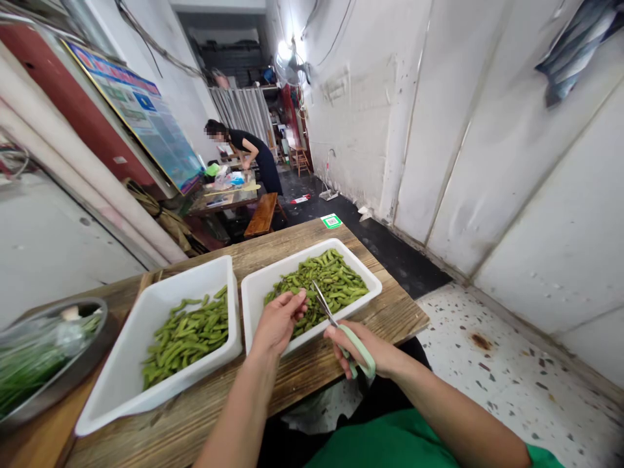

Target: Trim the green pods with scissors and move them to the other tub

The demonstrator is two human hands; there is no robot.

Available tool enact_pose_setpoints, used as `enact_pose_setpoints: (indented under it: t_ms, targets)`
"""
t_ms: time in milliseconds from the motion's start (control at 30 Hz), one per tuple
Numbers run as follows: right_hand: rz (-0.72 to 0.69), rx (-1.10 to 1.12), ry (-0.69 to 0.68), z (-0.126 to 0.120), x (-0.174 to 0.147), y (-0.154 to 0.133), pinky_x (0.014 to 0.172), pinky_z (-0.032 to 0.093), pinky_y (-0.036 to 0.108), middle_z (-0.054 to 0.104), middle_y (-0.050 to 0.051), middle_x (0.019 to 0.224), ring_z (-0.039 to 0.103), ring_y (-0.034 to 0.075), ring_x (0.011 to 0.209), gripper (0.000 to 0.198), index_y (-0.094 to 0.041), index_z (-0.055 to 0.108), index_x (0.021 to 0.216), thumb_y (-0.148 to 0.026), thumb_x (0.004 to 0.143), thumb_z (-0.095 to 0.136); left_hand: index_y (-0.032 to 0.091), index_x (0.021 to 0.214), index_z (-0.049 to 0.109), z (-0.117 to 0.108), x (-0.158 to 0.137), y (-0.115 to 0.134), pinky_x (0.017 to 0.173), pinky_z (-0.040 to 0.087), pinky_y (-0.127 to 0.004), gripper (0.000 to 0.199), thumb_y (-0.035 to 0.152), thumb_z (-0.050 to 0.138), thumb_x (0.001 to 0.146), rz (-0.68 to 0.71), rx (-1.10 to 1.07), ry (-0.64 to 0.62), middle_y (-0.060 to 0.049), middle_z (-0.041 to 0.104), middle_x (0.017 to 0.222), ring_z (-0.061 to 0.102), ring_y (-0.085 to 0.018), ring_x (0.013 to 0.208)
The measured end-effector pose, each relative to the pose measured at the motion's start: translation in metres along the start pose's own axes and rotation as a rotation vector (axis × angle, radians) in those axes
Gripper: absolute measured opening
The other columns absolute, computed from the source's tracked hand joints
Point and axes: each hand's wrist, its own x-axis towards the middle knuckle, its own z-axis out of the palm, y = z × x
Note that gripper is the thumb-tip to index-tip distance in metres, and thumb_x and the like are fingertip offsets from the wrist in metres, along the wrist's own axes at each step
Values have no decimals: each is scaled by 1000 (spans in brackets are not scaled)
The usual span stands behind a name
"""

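Observation:
My right hand (358, 348) grips a pair of scissors (351, 338) with pale green handles. The metal blades are parted a little and point up and left over the right white tray (373, 286). Close to the blade tips, my left hand (280, 322) has thumb and fingers pinched together on what looks like a green edamame pod, mostly hidden by the fingers. Beneath both hands, many loose edamame pods (336, 273) lie spread in this tray. The left white tray (114, 380) holds another heap of edamame pods (192, 341).
The trays stand on a wooden table (400, 315). At far left is a metal basin (92, 341) with greens in plastic bags. A green QR card (331, 221) lies at the table's back corner. Farther off, a person (253, 153) bends over another table beside a bench (262, 214).

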Motion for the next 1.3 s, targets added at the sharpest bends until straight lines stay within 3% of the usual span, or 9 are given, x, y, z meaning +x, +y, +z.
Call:
enact_pose_setpoints:
  t_ms: [333, 467, 633, 767, 867, 967, 1100, 1200, 1300]
  targets:
    - [40, 20, 28, 0, -1, -8, 27, 36, 16, 44, -7, 50, 40, 5, 31, 47, -16, 47, 72, -62, 71, 58, 12, 62, 59, 0, -3, -5, 53, 37, -19, 30, 35, 77, 58, 20, 131, -45, -2, 62, 63, 49, -7, 54]
    - [83, 15, 71, -1, -1, -10, 26, 32, 16, 41, -9, 45, 36, 4, 28, 47, -16, 51, 74, -62, 70, 59, 14, 67, 60, -4, 0, -7, 54, 38, -21, 27, 38, 72, 63, 95, 229, 11, -1, 59, 64, 53, -11, 59]
    - [73, 52, 36, -8, -5, -6, 30, 35, 17, 45, -7, 52, 41, 5, 33, 51, -15, 52, 84, -65, 72, 54, 21, 93, 65, -25, 5, 5, 78, 42, -29, 22, 32, 55, 77, 496, 812, 98, -5, 67, 89, 60, -20, 83]
    - [22, 50, 20, -13, -9, -3, 39, 41, 19, 47, -5, 60, 46, 6, 41, 51, -15, 51, 91, -64, 76, 50, 22, 98, 65, -48, 5, 28, 90, 38, -31, 27, 33, 46, 82, 603, 1237, 94, -7, 67, 103, 58, -23, 98]
    - [6, -3, -16, -15, -11, -3, 41, 40, 19, 46, -5, 62, 46, 6, 44, 50, -15, 50, 93, -63, 77, 50, 19, 110, 60, -70, 0, 44, 87, 40, -33, 35, 34, 40, 85, 567, 1387, 222, -10, 66, 106, 58, -24, 98]
    - [9, -14, -35, -15, -12, -3, 41, 40, 19, 44, -5, 62, 45, 7, 45, 49, -15, 49, 92, -62, 78, 50, 19, 120, 55, -96, -9, 55, 84, 41, -41, 42, 36, 36, 87, 411, 1547, 460, -15, 65, 104, 58, -30, 96]
    - [9, -14, -41, -16, -9, -1, 41, 40, 20, 43, -5, 62, 44, 7, 47, 47, -17, 47, 87, -62, 77, 51, 18, 125, 51, -114, -15, 53, 92, 26, -61, 45, 29, 45, 82, 233, 1702, 695, -23, 54, 120, 46, -39, 114]
    - [7, -50, -58, -16, -7, 0, 41, 40, 19, 42, -5, 63, 44, 7, 47, 46, -17, 47, 87, -62, 78, 50, 19, 111, 61, -95, -6, 34, 102, 9, -59, 34, 20, 47, 80, 446, 1711, 512, -18, 55, 122, 40, -34, 119]
    - [-1, -74, -78, -15, -7, 0, 40, 39, 18, 42, -5, 63, 43, 7, 46, 44, -18, 47, 86, -61, 78, 51, 20, 65, 67, -66, 13, 9, 105, 0, -53, 21, 13, 50, 75, 494, 1548, 228, -13, 66, 79, 46, -32, 109]
